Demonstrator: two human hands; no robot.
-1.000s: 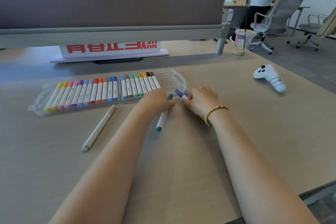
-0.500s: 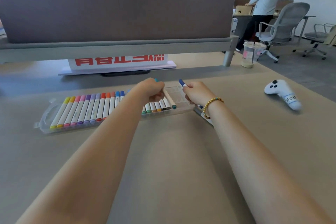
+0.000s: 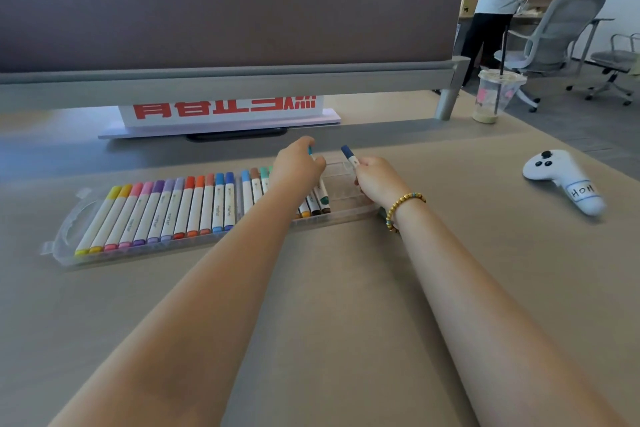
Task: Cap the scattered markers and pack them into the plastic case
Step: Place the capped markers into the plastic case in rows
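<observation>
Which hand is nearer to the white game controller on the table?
The right hand: the white game controller lies apart to its right. The left hand is farther away, over the marker case.

Left hand (image 3: 297, 168) lowers a teal-capped white marker (image 3: 320, 191) into the clear plastic case (image 3: 349, 215) near the tan table's (image 3: 346, 322) far edge. Right hand (image 3: 377, 180) grips a blue-capped white marker (image 3: 349, 155), tilted, over the case's right end.

One head-worn wide-angle view looks forward and down along both forearms, close over the beige counter (image 3: 346, 340), facing a grey-brown fabric divider panel (image 3: 225, 3).
</observation>
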